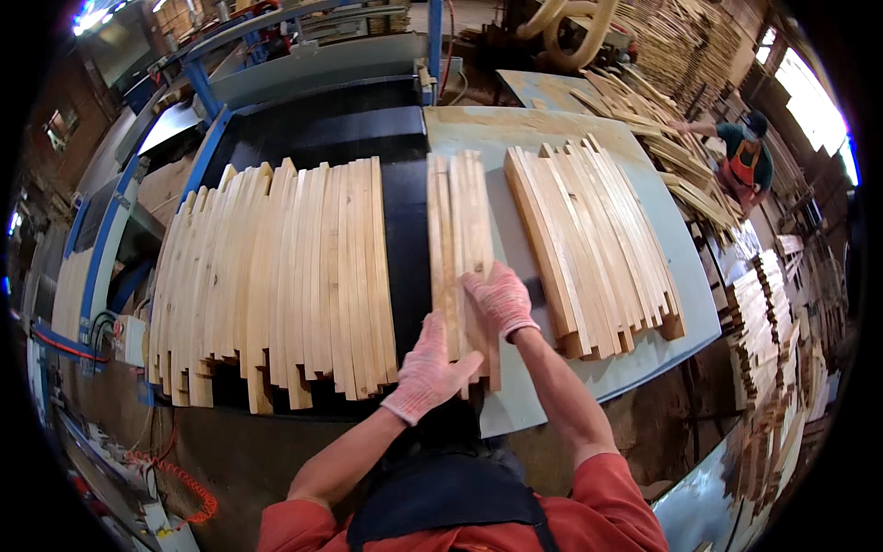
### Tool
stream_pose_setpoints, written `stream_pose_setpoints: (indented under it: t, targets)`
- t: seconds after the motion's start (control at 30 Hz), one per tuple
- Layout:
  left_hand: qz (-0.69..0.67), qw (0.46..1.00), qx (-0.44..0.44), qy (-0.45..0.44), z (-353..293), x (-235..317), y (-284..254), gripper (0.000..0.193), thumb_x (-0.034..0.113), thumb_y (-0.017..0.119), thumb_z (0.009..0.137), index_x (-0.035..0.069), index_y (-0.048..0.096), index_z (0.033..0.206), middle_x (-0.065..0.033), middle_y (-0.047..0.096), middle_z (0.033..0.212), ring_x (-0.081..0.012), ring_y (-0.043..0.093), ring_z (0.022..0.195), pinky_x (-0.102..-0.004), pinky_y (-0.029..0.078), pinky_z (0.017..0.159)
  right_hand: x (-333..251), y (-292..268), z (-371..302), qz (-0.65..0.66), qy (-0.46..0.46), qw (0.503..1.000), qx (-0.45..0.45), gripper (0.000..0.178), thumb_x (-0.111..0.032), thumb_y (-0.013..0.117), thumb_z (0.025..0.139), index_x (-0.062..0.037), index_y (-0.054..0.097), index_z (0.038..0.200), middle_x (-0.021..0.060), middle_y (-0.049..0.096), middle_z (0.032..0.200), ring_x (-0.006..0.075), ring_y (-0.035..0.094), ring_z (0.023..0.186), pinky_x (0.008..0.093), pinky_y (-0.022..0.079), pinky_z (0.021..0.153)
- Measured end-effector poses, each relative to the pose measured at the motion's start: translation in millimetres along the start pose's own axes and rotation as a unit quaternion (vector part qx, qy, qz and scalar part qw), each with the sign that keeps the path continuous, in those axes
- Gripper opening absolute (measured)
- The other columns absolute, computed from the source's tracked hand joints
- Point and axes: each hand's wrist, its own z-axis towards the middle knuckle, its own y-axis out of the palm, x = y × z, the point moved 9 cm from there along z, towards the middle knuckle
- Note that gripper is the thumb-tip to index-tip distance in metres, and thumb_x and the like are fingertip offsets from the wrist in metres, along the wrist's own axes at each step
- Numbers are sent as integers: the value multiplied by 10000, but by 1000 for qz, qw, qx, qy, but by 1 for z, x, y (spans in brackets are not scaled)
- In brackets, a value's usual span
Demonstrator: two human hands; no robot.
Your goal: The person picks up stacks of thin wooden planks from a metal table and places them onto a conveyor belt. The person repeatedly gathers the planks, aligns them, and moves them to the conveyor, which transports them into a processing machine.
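Both my hands wear pinkish knit gloves and press on a small bundle of wooden strips (pixel 457 212) between two larger groups. My left hand (pixel 429 370) holds the bundle's near left side, its thumb reaching across the strips. Against the right side, a little farther up, is my right hand (pixel 502 300), its fingers curled over the edge. The bundle lies across the border between a dark machine bed and a pale board. To its left sits a wide row of strips (pixel 276 267) with uneven ends. A second group of strips (pixel 593 244) lies to its right.
The dark bed (pixel 340 129) leads back to a blue-framed machine (pixel 313 69). The pale board (pixel 676 276) extends right. Loose planks (pixel 681 161) are heaped at the far right, where another person (pixel 743 161) reaches toward them. A red coiled hose (pixel 189 488) hangs at lower left.
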Motion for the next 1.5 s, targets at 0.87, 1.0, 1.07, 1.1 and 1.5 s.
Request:
stream_pose_setpoints:
  t: [0.87, 1.0, 1.07, 1.1, 1.5]
  targets:
    - [325, 760, 410, -384, -236, -370, -465, 1027, 522, 731, 890, 6, 279, 1654, -225, 354, 1696, -395, 332, 1569, -486, 292, 1278, 40, 46, 19, 74, -164, 979, 101, 429, -163, 754, 968, 26, 645, 1338, 105, 630, 937, 221, 584, 784, 383, 528, 751]
    - [320, 700, 394, -503, -273, -402, -523, 1104, 547, 755, 864, 44, 212, 1682, -195, 254, 1747, -401, 258, 1605, -529, 254, 1289, 5, 45, 5, -52, -182, 977, 96, 603, -169, 790, 913, -1, 591, 1456, 152, 654, 1124, 337, 662, 930, 431, 557, 843]
    - [306, 713, 368, -512, -264, -422, -540, 1101, 551, 751, 869, 50, 209, 1686, -199, 247, 1749, -399, 248, 1611, -528, 252, 1291, 7, 49, 20, -86, -204, 968, 119, 603, -150, 784, 903, -11, 592, 1458, 161, 654, 1131, 357, 666, 967, 440, 556, 870]
    - [301, 720, 355, -514, -256, -428, -546, 1100, 553, 750, 871, 54, 207, 1688, -200, 244, 1751, -398, 243, 1614, -528, 250, 1293, 11, 48, 28, -102, -212, 963, 130, 604, -140, 781, 898, -16, 593, 1459, 165, 654, 1135, 367, 668, 986, 445, 555, 883]
    - [224, 840, 347, -352, -252, -504, -568, 890, 491, 751, 880, 111, 440, 1622, -222, 456, 1612, -403, 444, 1483, -495, 377, 1219, -12, 38, 24, -115, -79, 984, 115, 619, -457, 674, 952, -124, 586, 1466, 215, 631, 1410, 427, 641, 1246, 528, 535, 1033]
